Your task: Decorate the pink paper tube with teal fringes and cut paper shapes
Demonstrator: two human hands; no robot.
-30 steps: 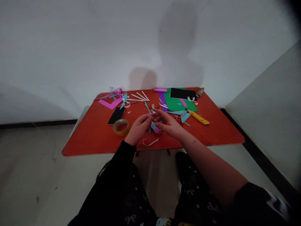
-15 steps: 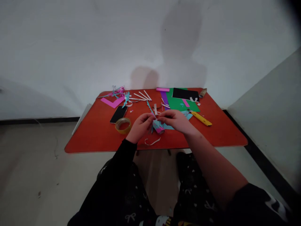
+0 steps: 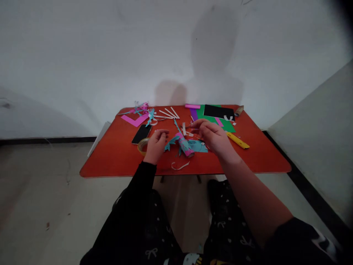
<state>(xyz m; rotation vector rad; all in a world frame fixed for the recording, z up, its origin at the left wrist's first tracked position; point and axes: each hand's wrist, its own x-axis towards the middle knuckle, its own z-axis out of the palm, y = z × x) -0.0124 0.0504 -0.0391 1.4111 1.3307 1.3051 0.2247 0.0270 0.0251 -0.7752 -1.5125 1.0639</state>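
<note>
A pink paper tube [image 3: 188, 149] with cut light-blue paper pieces [image 3: 171, 142] on it lies on the red table between my hands, touched by neither. My left hand [image 3: 156, 146] is raised to its left, partly covering a roll of yellowish tape [image 3: 141, 148]. Its fingers are loosely bent and apart, with nothing visible in them. To the upper right of the tube is my right hand [image 3: 212, 138], fingers curled and thumb drawn in; whatever they pinch is too small to make out. Near the front edge lies a curled white strip [image 3: 180, 166].
A black phone [image 3: 141, 134] lies at left, near a pink paper piece [image 3: 135, 120]. White sticks [image 3: 168, 113] and shredded paper [image 3: 142, 107] are at the back. Green [image 3: 230, 127] and black sheets [image 3: 217, 112] and a yellow utility knife [image 3: 237, 140] lie at right.
Both hands were together over the tube; they have let go and moved apart, left hand leftward, right hand up and rightward. The tube now lies in full view.
</note>
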